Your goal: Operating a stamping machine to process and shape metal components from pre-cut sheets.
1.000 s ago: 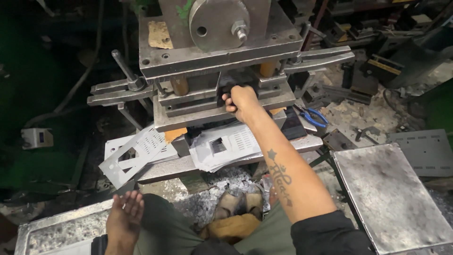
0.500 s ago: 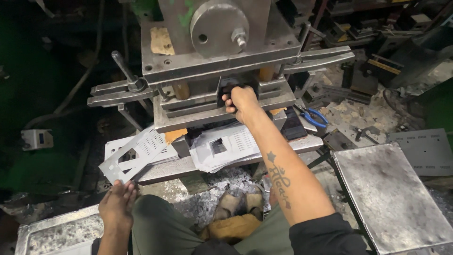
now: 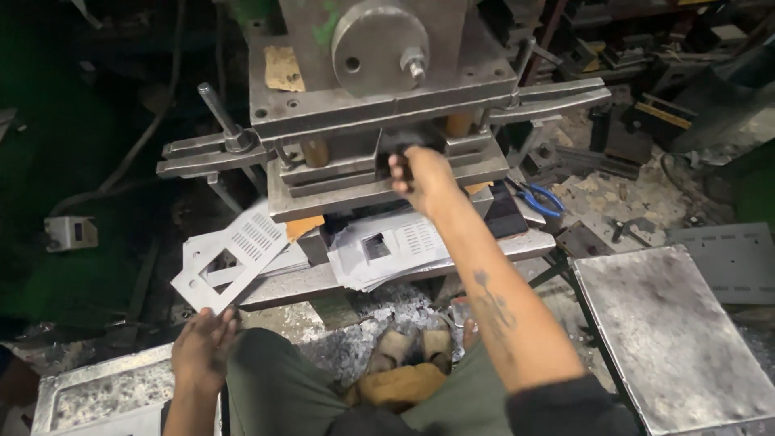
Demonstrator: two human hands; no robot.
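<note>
Dim and cluttered, the metal workshop is lying under grey swarf and scrap around a heavy steel press (image 3: 379, 89). Nearest the camera, the left hand (image 3: 202, 349) is resting loosely on the person's knee, fingers relaxed and half spread, gripping nothing, just below the corner of a punched sheet-metal plate (image 3: 234, 254) that is sticking out from the press bed. Beside that plate, a stack of similar perforated plates (image 3: 387, 246) is lying on the bed's front edge. Farther in, the right hand (image 3: 420, 173) is reaching into the die gap, fingers curled around what seems to be a dark piece (image 3: 400, 149), though shadow is hiding it. Blue-handled pliers (image 3: 537, 198) are lying to the right.
</note>
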